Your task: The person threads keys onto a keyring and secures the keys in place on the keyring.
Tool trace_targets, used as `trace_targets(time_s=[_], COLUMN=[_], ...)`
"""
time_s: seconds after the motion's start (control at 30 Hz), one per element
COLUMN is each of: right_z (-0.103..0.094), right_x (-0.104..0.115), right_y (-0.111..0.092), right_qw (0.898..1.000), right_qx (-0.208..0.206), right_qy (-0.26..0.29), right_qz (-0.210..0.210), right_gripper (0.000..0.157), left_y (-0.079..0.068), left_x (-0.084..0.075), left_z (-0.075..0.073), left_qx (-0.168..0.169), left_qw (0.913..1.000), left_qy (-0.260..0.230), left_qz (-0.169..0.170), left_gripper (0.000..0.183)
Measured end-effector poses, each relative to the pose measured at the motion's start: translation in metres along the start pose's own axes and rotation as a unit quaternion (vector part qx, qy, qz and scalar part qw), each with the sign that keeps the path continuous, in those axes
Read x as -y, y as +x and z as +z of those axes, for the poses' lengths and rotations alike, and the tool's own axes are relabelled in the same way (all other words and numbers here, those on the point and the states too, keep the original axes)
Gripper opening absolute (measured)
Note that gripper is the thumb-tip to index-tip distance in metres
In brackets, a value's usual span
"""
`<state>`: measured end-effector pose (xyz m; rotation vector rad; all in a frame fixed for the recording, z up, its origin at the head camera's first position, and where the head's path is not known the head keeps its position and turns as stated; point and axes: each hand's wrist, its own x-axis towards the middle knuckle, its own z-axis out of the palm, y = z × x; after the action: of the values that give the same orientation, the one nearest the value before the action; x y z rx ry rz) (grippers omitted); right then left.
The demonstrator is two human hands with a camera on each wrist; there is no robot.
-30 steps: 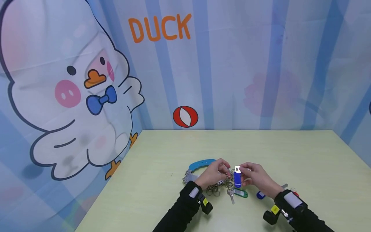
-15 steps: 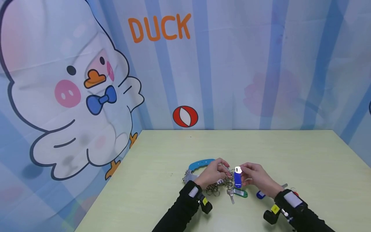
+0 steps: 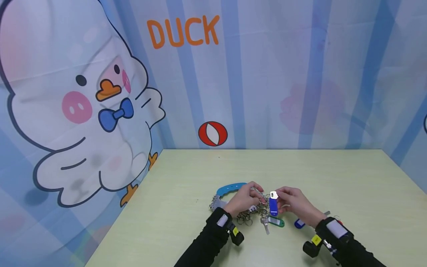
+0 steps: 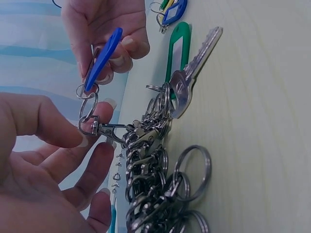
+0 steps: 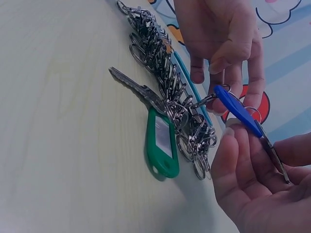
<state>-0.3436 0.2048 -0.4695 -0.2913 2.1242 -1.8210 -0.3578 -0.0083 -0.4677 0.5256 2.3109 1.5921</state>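
My left hand [image 3: 243, 200] pinches a small metal ring on a swivel clasp [image 4: 104, 130] between thumb and fingers. My right hand [image 3: 297, 204] holds a silver key [image 5: 273, 156] with a blue key tag [image 3: 273, 207]. In the left wrist view, the tag's thin ring appears linked with the ring at my left fingertips. Below the hands lies a dense row of metal clasps and split rings [image 4: 150, 170]. Beside it rest a green key tag [image 5: 162, 141] and another silver key [image 4: 194, 73]. My fingers partly hide the held key.
A blue strap [image 3: 230, 188] with holes curves behind my left hand, clasps along its silver-grey part. Another blue tag [image 3: 299, 224] lies under my right wrist on the pale table [image 3: 186, 174]. A printed duck curtain [image 3: 267, 74] stands behind.
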Motion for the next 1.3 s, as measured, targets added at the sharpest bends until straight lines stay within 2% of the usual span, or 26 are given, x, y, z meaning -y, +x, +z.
trace_targets(time_s=[0.1,0.2,0.37,0.53,0.73,0.8,0.93,1.07,1.2,1.3], right_z=[0.001,0.002,0.004,0.005,-0.009,-0.017,-0.033,-0.041,-0.041,-0.040], right_x=[0.000,-0.001,-0.004,-0.004,0.002,0.003,0.003,0.001,0.000,-0.002], right_y=[-0.001,-0.002,-0.004,-0.009,-0.012,-0.012,-0.016,-0.025,-0.032,-0.035], right_qw=[1.000,0.999,0.989,0.970,0.950,0.942,0.924,0.914,0.909,0.903], right_qx=[-0.004,-0.014,-0.032,-0.039,-0.073,-0.090,-0.115,-0.103,-0.071,-0.062], right_qy=[-0.003,-0.039,-0.147,-0.238,-0.299,-0.317,-0.362,-0.392,-0.410,-0.425], right_qz=[0.002,-0.001,-0.016,-0.043,-0.061,-0.058,-0.048,-0.023,0.013,0.026], right_gripper=[0.036,0.035,0.026,0.019,0.018,0.018,0.014,0.010,0.017,0.018], left_y=[-0.001,-0.003,-0.005,-0.005,-0.006,-0.007,-0.014,-0.019,-0.019,-0.016], left_x=[0.000,-0.001,-0.004,-0.007,-0.007,-0.006,-0.007,-0.006,-0.004,-0.001], left_z=[0.001,0.003,0.007,0.011,0.009,0.007,0.002,-0.002,-0.002,0.000], left_qx=[-0.003,-0.005,0.005,0.017,0.035,0.031,0.019,0.023,0.015,-0.003], left_qw=[1.0000,0.9998,0.9940,0.9775,0.9616,0.9510,0.9318,0.9208,0.9116,0.9041], left_qy=[-0.003,0.007,0.098,0.199,0.255,0.287,0.352,0.385,0.405,0.419], left_qz=[0.004,0.016,0.050,0.069,0.096,0.111,0.085,0.055,0.068,0.085], left_gripper=[0.028,0.022,0.014,0.010,0.014,0.016,0.030,0.039,0.039,0.037])
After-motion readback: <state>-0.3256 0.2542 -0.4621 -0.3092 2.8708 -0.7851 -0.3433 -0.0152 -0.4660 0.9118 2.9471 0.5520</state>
